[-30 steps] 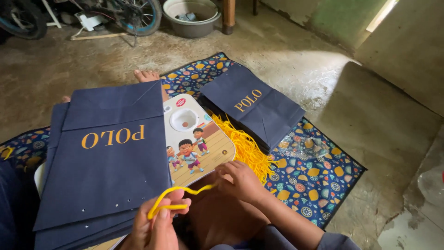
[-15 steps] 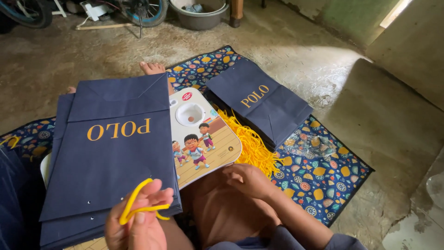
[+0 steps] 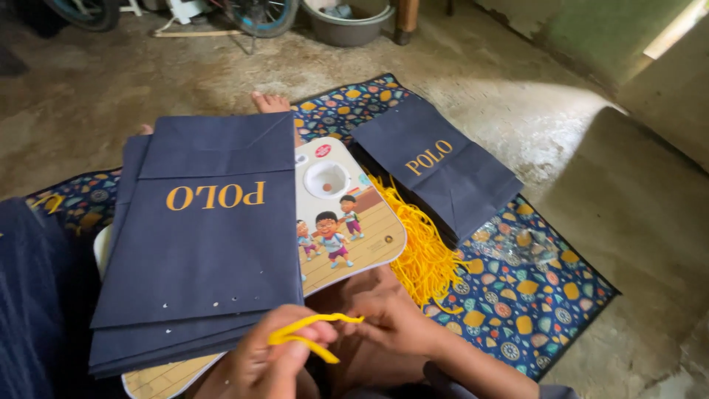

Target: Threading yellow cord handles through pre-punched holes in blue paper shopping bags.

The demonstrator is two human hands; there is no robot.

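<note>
Flanking the yellow cord (image 3: 314, 332): navy bags (image 3: 199, 244), cartoon tray (image 3: 354, 222), loose cords (image 3: 425, 251).

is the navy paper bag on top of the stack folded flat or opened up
Folded flat. The top navy paper bag lies creased and level on the stack, its flap pressed down. The left hand holds a yellow cord near its punched holes.

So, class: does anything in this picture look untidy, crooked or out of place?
The yellow cords lie in a loose tangled heap on the patterned mat, spilling from under the single navy bag. The stacked bags sit fanned, edges uneven.
</note>
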